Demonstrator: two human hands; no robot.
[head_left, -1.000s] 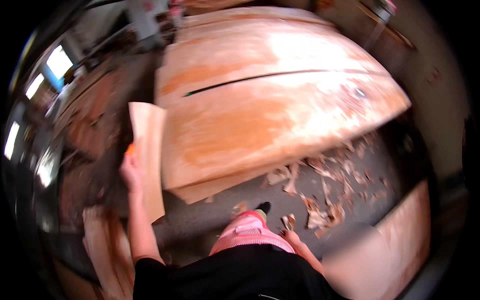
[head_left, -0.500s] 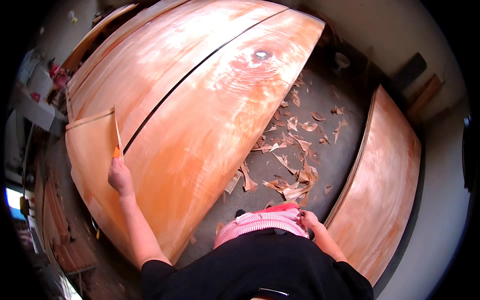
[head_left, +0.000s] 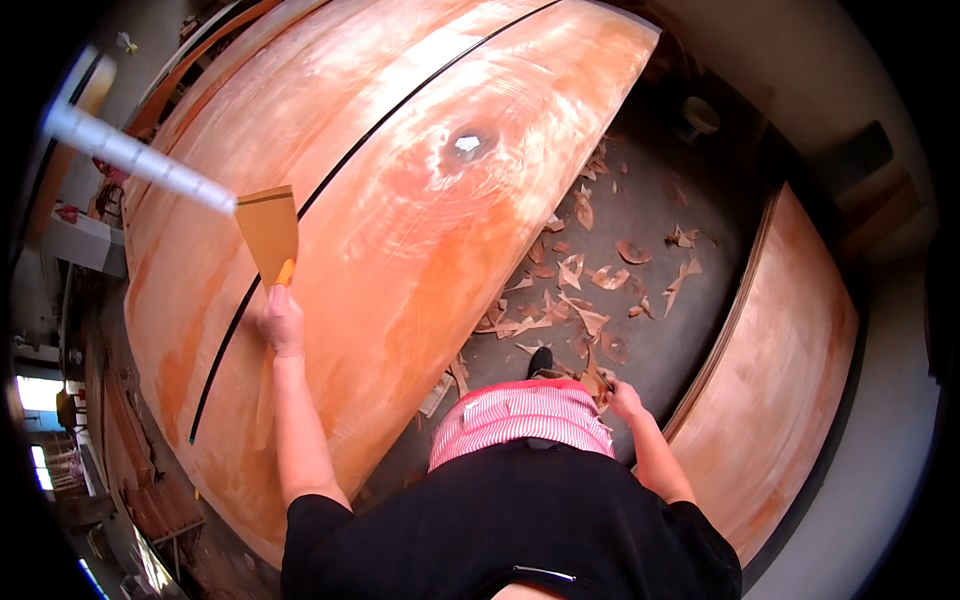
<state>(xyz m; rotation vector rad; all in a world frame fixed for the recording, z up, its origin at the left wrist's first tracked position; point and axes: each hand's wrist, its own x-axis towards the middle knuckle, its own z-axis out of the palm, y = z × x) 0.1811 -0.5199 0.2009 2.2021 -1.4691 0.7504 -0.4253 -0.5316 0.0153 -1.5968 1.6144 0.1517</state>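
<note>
My left hand (head_left: 282, 322) is closed at the near left part of a large reddish wood veneer sheet (head_left: 400, 270). From its grip rise a small orange piece (head_left: 286, 271), perhaps a handle, and a tan flat strip (head_left: 268, 225) like thin veneer, with a darker band along its top. A long black strip (head_left: 375, 128) lies across the sheet, passing behind the tan strip. My right hand (head_left: 626, 400) is closed beside my striped apron (head_left: 525, 412), on a small dark thin object (head_left: 606, 382) whose kind I cannot make out.
Curled veneer scraps (head_left: 590, 315) litter the grey floor (head_left: 655, 345). A second stack of sheets (head_left: 770, 370) stands at the right, near the wall. A blurred white marked bar (head_left: 140, 160) reaches in at the upper left, ending by the tan strip. Shelving and lumber (head_left: 165, 505) line the left.
My left hand has moved right and the tan piece now looks narrower. More of the black strip's near end shows. The white bar has come into view. My right hand has moved slightly forward.
</note>
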